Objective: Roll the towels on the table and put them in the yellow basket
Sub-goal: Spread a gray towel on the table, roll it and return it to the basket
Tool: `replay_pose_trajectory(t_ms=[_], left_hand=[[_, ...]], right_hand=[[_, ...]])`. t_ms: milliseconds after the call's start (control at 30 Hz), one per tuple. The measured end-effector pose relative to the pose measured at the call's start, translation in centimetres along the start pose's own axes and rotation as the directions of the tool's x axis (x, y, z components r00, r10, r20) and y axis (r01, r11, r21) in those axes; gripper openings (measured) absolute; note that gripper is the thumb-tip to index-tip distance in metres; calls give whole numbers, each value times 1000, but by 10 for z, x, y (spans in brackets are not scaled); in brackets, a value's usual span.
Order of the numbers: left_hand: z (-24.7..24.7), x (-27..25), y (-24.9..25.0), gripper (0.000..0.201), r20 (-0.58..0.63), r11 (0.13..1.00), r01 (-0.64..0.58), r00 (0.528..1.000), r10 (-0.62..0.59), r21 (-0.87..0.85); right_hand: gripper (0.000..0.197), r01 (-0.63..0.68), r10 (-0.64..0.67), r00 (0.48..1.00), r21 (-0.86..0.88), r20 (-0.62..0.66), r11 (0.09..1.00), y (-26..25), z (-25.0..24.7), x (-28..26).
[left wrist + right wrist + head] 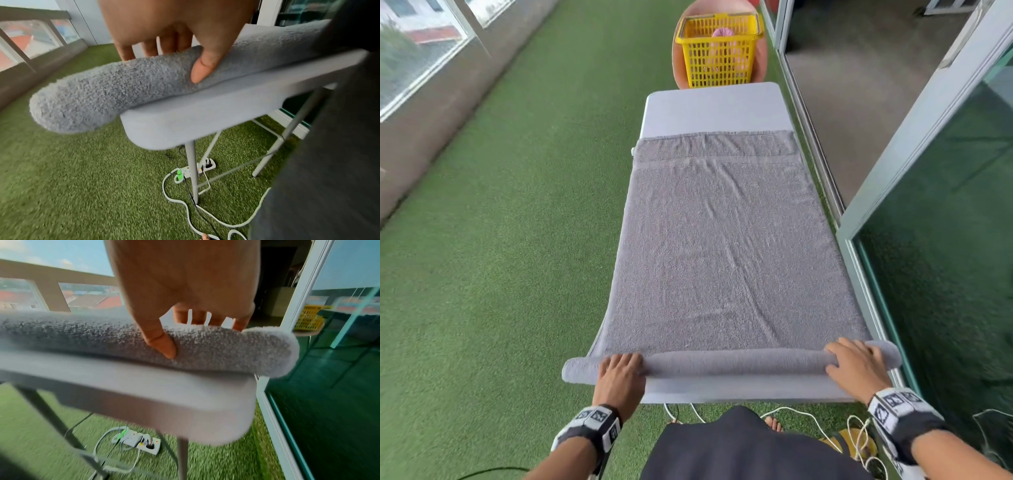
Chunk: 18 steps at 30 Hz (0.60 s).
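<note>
At the near edge of the pale grey folding table point(709, 109), your left hand point(619, 378) and right hand point(858, 368) each curl a grip over the started roll of the soft, limp grey terry towel point(722, 246); hold near both overhanging ends. Yellow slatted plastic basket point(717, 51) stands beyond the far end.

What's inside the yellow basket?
Through the yellow basket you can see something pink poking up near the top, maybe a rolled towel. The basket's walls cover most of it, so what lies deeper down stays hidden.
</note>
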<state>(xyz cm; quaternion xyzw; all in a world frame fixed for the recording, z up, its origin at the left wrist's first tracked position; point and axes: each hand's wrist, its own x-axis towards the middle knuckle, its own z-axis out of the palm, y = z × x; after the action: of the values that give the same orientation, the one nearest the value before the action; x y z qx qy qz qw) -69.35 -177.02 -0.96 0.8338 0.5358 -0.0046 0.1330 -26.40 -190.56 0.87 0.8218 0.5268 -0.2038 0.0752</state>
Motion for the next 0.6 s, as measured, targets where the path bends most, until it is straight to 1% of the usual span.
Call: replay_pose_trajectory(t_ms=[67,100,133,167,200,233,267,300,367,400,433,500,600], left_hand=[[-2,13,-1,59,19,998,63,998,-63,17],[-1,17,-1,66,25,996,92,995,-93,22],[-1,18,0,65,53,994,113,992,-113,11],[0,16,1,58,95,992,124,988,-125,10],[3,13,-1,53,115,994,104,988,-105,13],[4,9,-2,58,133,996,86,987,-88,19],[6,6,-2,63,149,997,82,985,-82,8],[9,3,-2,62,143,997,83,986,-82,-4],[11,2,5,46,108,995,104,989,-103,1],[8,5,12,37,101,991,130,986,-129,-8],[3,10,21,32,93,987,160,983,-160,1],[-4,19,40,33,76,986,160,984,-163,48],[-4,30,69,34,90,993,111,989,-114,38]], right_hand=[[42,11,-8,999,47,-54,999,-2,-9,10],[44,29,-22,996,78,-84,997,-3,-10,12],[43,47,-37,995,108,-90,993,-4,-9,12],[45,56,-48,997,127,-65,990,-5,-6,10],[51,61,-59,998,116,-22,991,-6,-1,5],[57,60,-61,998,79,9,995,-7,5,1],[63,56,-57,998,35,13,998,-7,12,-5],[66,46,-46,999,-1,3,999,-7,17,-10],[61,22,-23,999,-11,-40,1000,-6,20,-14],[57,16,-15,998,8,-62,1000,-5,21,-13],[54,9,-6,996,28,-90,1000,-2,21,-11],[53,-27,32,993,44,-116,999,9,21,-9],[52,-101,106,987,43,-117,994,32,12,-10]])
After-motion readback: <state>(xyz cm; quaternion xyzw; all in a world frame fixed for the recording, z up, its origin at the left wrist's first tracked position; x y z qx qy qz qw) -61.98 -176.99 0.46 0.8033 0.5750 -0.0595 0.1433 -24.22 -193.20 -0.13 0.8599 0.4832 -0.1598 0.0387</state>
